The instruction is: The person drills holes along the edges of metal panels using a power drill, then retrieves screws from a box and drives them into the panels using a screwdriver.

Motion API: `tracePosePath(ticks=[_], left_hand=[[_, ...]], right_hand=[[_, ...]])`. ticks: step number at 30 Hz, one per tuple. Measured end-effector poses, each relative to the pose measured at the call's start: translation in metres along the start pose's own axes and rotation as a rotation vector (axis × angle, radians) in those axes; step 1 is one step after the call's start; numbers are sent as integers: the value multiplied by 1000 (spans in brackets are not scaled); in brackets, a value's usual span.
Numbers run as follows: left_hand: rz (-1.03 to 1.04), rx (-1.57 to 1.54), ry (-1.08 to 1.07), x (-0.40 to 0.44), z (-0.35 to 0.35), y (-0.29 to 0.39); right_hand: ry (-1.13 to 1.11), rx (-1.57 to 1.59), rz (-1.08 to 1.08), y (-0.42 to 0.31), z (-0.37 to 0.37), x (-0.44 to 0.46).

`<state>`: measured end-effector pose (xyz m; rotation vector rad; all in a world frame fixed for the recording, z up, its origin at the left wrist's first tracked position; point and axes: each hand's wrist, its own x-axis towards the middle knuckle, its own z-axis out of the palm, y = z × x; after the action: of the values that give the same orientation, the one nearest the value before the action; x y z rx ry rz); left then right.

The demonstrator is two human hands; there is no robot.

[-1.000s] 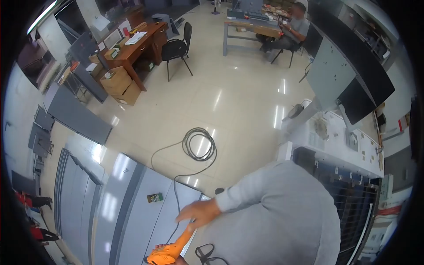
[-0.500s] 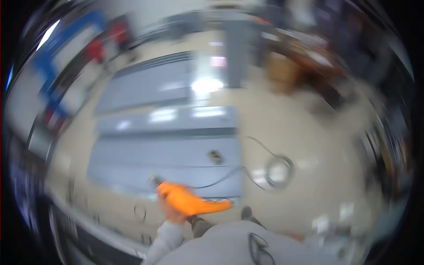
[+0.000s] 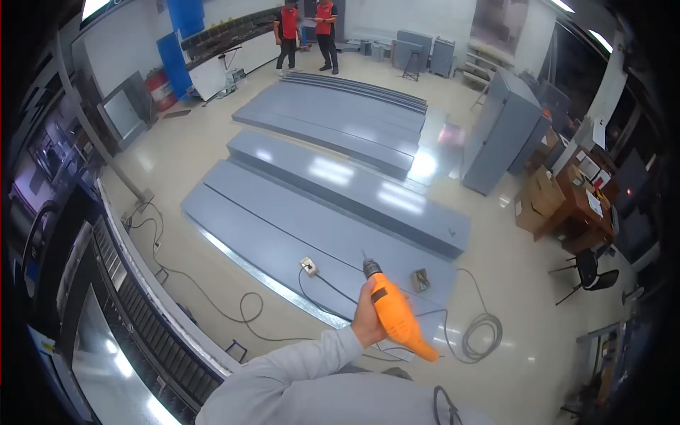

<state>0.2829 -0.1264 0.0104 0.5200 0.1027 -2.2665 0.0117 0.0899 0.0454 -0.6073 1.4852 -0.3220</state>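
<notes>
An orange corded power drill is in my left hand, whose fingers are wrapped around its body. The drill's dark chuck and thin bit point forward, over a long grey metal panel. On that panel, left of the drill, sits a pale socket box with a black cable plugged in. A small open box of parts rests on the panel to the right of the chuck. My right hand is out of sight.
A second stack of grey panels lies farther back, with two people in red vests behind it. Coiled cable lies on the floor at right. A grey cabinet, desk and chair stand beyond. Machinery runs along the left.
The view has swung left and steadied from a blur, with more of the left side in sight. The drill, still in my left hand, now points forward and appears farther right.
</notes>
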Motion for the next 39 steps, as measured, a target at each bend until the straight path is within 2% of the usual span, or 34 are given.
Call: tracePosePath(ticks=[3,9,11,14,18,21,24,29,32,35,39], left_hand=[[32,2,-56,0,4,10],[42,91,-6,-22,-8,18],[64,95,62,-32,-4,18],[81,125,62,-44,7,19],[131,171,40,-33,7,11],[119,184,8,-34,10,7],[125,150,-9,-35,8,7],[114,131,-59,-31,-4,37],[105,134,-94,-32,-8,73],[28,135,-151,-35,-26,136],[90,-21,157,-36,-56,211]], right_hand=[[-10,-18,-19,-3,14,2],[-25,-19,-107,6,24,-4],[29,-18,-257,9,17,-2],[238,9,-780,-26,17,19],[305,-578,-1137,-89,59,26],[219,-519,-918,-114,87,22],[300,-495,-1078,-113,99,33],[400,-623,-921,-132,121,44],[403,-593,-965,-138,140,78],[397,-615,-996,-160,168,102],[327,-788,-908,-202,221,133]])
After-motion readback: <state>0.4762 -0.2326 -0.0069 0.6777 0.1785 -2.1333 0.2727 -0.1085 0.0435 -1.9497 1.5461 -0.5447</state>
